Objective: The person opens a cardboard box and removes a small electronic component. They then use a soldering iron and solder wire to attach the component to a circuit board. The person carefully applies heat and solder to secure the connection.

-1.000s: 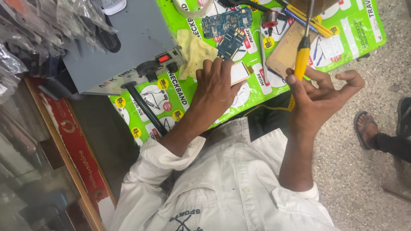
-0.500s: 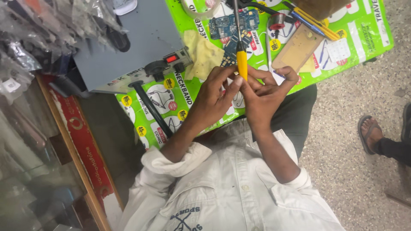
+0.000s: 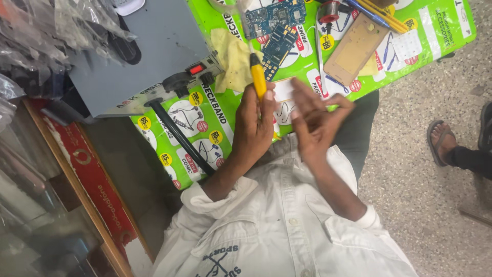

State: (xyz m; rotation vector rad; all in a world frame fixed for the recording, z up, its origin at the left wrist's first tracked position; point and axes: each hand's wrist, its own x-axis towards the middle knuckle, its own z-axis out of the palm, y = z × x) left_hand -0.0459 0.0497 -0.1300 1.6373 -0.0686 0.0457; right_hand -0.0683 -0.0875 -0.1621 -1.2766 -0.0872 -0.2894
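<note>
My left hand [image 3: 256, 128] is closed around a screwdriver with a yellow handle [image 3: 258, 77], its shaft pointing up toward a blue circuit board [image 3: 269, 18]. A smaller dark-blue board [image 3: 279, 43] lies just right of the handle. My right hand [image 3: 315, 120] is beside the left one, with its fingers spread and nothing in it, over a white card on the green printed table cover [image 3: 435, 31]. A tan phone frame [image 3: 356, 48] lies to the upper right of my right hand.
A grey power supply box [image 3: 148, 56] with a red switch and a black cable [image 3: 179, 136] stands at the left. Near it is a yellow cloth [image 3: 233, 56]. Thin tweezers [image 3: 319, 56], a solder reel [image 3: 330, 11] and pens lie farther back. Another person's sandalled foot [image 3: 446, 141] is at the right.
The screwdriver has passed from my right hand to my left. My hands came together over the table, and my right hand has since let go and spread its fingers.
</note>
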